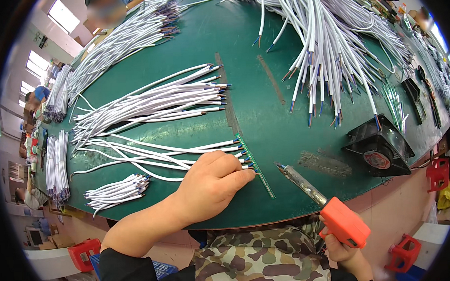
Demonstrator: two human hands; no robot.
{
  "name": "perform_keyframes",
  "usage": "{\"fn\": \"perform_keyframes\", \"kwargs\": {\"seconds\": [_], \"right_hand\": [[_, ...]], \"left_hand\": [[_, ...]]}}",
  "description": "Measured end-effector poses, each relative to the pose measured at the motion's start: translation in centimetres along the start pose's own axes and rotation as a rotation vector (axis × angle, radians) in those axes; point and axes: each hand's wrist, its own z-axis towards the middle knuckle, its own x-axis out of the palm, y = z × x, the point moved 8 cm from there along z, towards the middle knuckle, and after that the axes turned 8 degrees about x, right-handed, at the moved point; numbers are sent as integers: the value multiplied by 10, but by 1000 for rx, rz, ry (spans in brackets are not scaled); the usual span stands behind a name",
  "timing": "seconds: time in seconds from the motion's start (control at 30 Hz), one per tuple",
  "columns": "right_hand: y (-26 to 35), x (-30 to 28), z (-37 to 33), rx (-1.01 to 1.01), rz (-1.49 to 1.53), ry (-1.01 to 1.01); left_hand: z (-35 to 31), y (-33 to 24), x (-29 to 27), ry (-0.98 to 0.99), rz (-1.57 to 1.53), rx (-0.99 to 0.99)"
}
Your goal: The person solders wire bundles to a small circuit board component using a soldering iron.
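My left hand (212,184) is closed in a pinch over a white cable, its fingertips at the stripped wire ends beside a narrow green circuit board strip (263,181). Several white cables (185,149) reach the strip's left edge, their blue and brown wire ends meeting it. My right hand (339,250) grips the red handle of a soldering iron (345,222). The iron's metal tip points up and left, a short way to the right of the strip and apart from it.
Bundles of white cable (153,104) lie left of centre, with a shorter bundle (118,191) below. A large cable pile (321,41) hangs over the far right. A black fan (381,146) stands at the right edge of the green table (208,214). Red stools (405,253) stand on the floor.
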Motion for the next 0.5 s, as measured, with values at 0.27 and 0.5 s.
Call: {"fn": "perform_keyframes", "kwargs": {"seconds": [0.27, 0.5], "right_hand": [[-15, 6, -11, -31, -48, 90], [0, 15, 5, -87, -62, 26]], "left_hand": [[-8, 2, 11, -8, 86, 15], [-8, 2, 14, 8, 109, 16]]}}
